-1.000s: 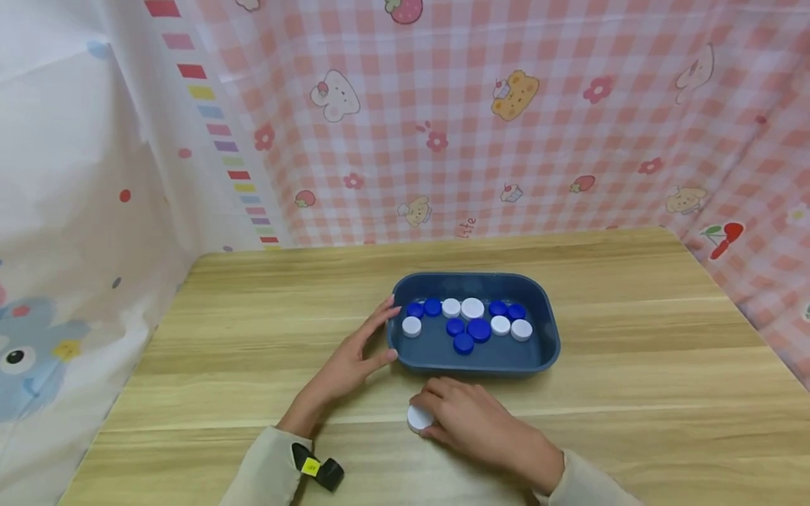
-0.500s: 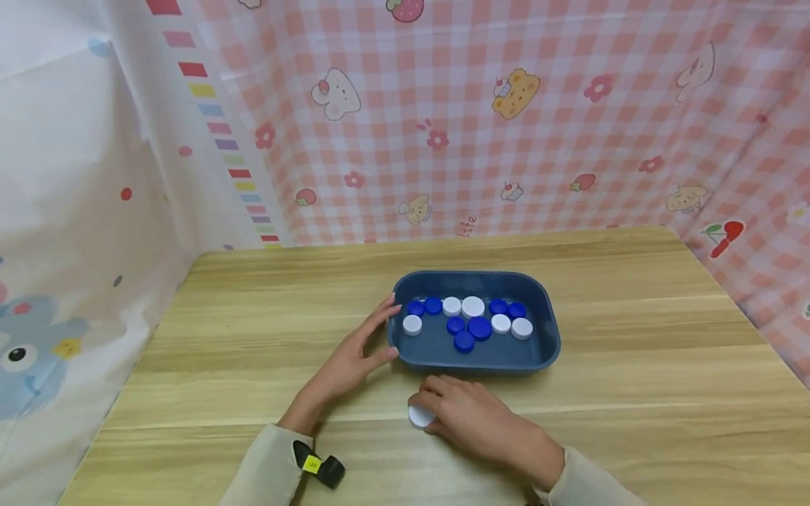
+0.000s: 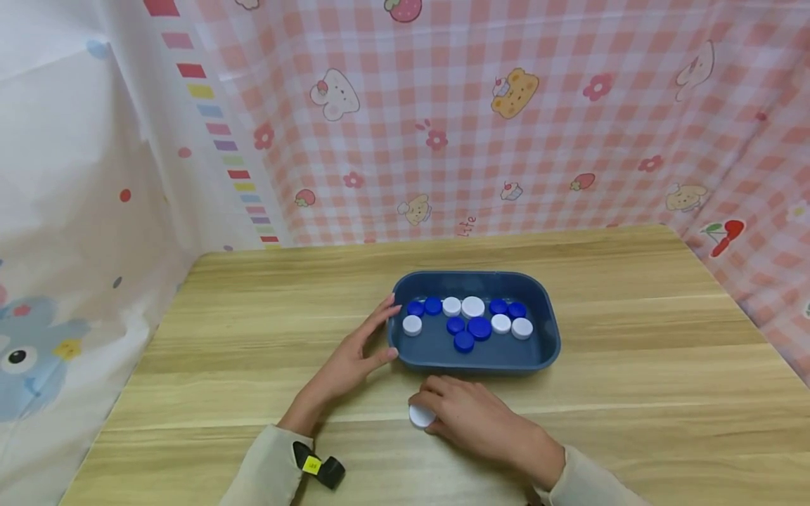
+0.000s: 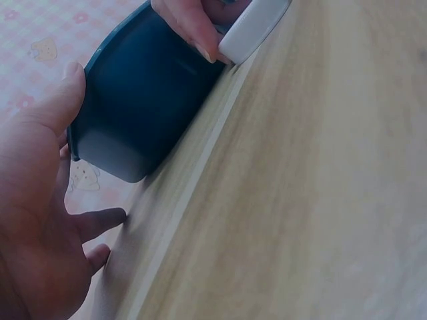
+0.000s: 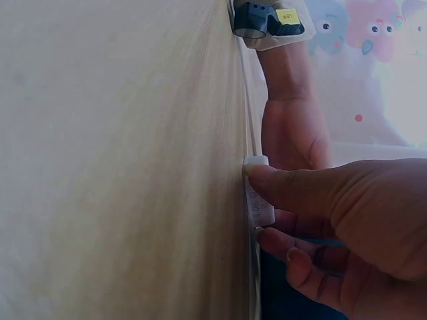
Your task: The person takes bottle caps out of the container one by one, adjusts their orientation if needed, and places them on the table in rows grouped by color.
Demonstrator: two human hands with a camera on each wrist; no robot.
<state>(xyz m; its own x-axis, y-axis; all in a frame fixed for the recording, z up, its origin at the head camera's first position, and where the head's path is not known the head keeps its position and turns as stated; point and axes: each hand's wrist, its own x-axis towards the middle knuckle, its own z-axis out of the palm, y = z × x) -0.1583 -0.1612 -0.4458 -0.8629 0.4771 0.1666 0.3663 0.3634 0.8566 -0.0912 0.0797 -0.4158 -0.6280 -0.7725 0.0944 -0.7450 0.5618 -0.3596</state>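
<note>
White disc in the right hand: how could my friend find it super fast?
On the wooden table, find the dark blue tray. Just in front of its near side, the right hand pinches the white disc. The other white and blue discs all lie inside the tray; this is the only one seen outside it.

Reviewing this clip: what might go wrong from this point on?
Slipping: the right-hand grip pinches the white disc near its edge, so it may slide free.

Tray shift: the left-hand grip touches the tray only at its left end, so a bump elsewhere might swing it.

Disturbed contents: the blue discs and other white discs in the tray appear loose; a knock could scatter them.
</note>
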